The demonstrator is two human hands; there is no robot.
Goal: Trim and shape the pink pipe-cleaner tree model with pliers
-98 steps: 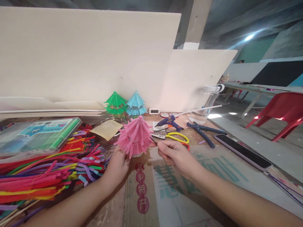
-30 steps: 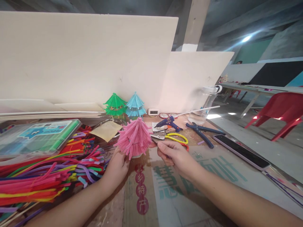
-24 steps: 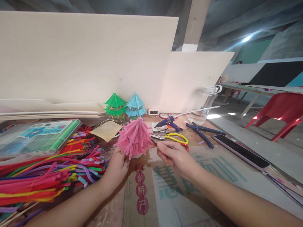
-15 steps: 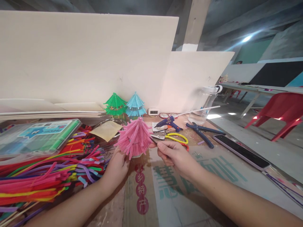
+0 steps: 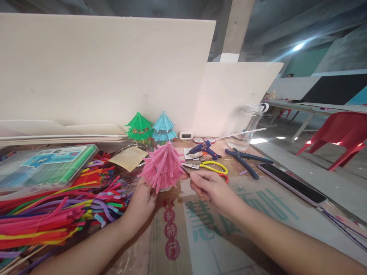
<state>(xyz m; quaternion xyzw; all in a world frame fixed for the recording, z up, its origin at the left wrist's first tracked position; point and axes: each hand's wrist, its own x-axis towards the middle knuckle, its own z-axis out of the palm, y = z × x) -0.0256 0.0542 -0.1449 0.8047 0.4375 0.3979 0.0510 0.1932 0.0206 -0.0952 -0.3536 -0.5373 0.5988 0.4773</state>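
A pink pipe-cleaner tree (image 5: 163, 166) stands at the middle of the table. My left hand (image 5: 142, 202) is under its lower left side with fingers closed on its base. My right hand (image 5: 210, 187) is just to its right, fingers pinched at the tree's right edge; what the fingertips hold is too small to make out. A green tree (image 5: 140, 126) and a blue tree (image 5: 164, 127) stand behind, against the board.
A heap of coloured pipe cleaners (image 5: 57, 206) and a plastic case (image 5: 46, 162) lie at the left. Yellow-handled scissors (image 5: 210, 166), a blue glue gun (image 5: 205, 149), blue pliers (image 5: 243, 158), a phone (image 5: 294, 184) and a clear bottle (image 5: 246, 128) lie at the right. A red chair (image 5: 341, 133) stands beyond.
Almost nothing has changed. Both hands stay at the pink tree, and my right hand's fingers have shifted only slightly at its right edge.
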